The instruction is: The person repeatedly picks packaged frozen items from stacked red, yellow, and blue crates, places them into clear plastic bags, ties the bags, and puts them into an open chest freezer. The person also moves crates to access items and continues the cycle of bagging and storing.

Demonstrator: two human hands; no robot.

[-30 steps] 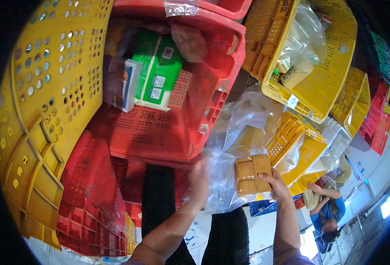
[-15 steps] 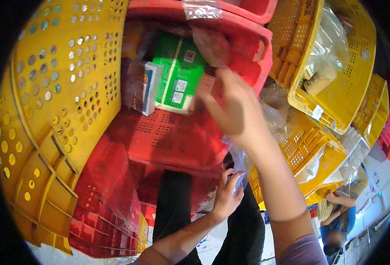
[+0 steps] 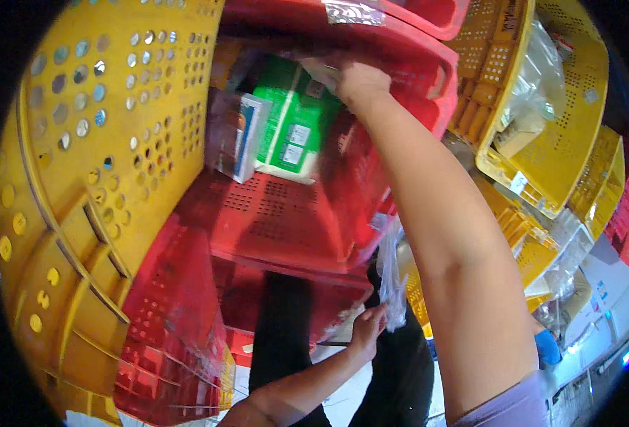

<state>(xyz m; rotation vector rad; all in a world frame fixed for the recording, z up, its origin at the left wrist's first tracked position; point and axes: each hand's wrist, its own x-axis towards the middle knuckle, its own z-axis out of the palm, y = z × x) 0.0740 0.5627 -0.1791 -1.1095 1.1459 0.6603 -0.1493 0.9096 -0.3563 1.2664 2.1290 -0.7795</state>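
Deep in a red perforated crate (image 3: 279, 238), my right hand (image 3: 363, 84) is curled at the top edge of a green packet (image 3: 303, 128) with white labels. Its fingers are blurred and close round something pale that I cannot make out. Left of the packet stands a small white, blue and orange box (image 3: 247, 135). Lower down, in front of the crate, my left hand (image 3: 368, 329) pinches a thin clear plastic bag (image 3: 392, 285), which hangs over my dark trouser leg.
A tall yellow crate (image 3: 172, 107) rises close at the left, above another red crate (image 3: 165, 313). At the right, a yellow crate (image 3: 578, 128) holds a clear bag (image 3: 538, 78) and a tan box (image 3: 521, 139). Another person's blue clothing (image 3: 547, 347) shows at the lower right.
My right hand has moved up and farther into the red crate, from open beside the green packet to curled at its top. My left hand has dropped slightly, still at the plastic bag.
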